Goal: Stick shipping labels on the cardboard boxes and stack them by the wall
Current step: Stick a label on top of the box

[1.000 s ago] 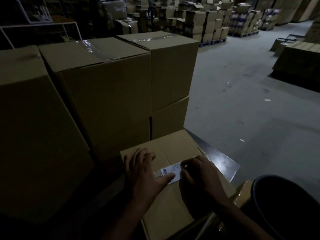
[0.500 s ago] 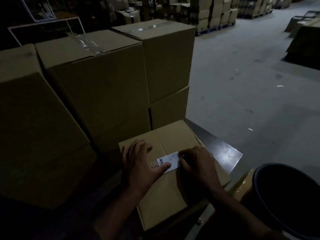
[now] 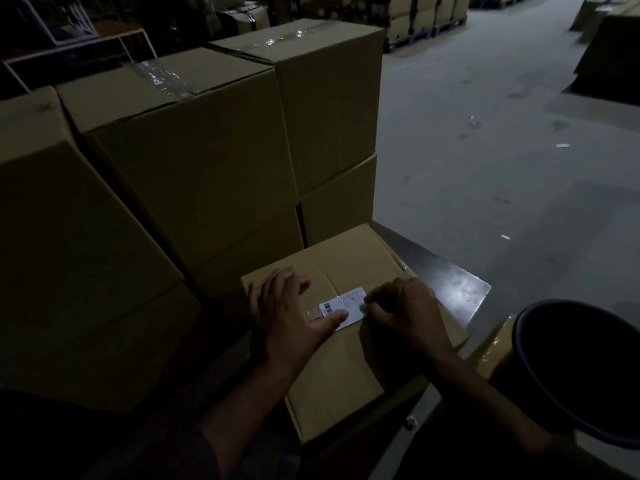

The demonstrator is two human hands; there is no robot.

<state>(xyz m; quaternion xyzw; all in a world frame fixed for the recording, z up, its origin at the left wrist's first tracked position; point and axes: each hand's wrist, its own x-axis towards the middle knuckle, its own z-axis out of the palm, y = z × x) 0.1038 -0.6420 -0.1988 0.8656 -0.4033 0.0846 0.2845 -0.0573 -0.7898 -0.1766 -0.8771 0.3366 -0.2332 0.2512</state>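
Down in the head view, a white label (image 3: 343,308) lies on top of the low box (image 3: 349,362). On that box, the left hand (image 3: 287,317) rests spread, thumb on the label; the right hand (image 3: 405,313) pinches the label's right end.

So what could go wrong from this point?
The label sits across the box flap seam, so it may wrinkle or lift there. The right hand pinches one end while the left hand lies flat with its thumb on the other; uneven smoothing could skew it. Dim light makes alignment hard to check.
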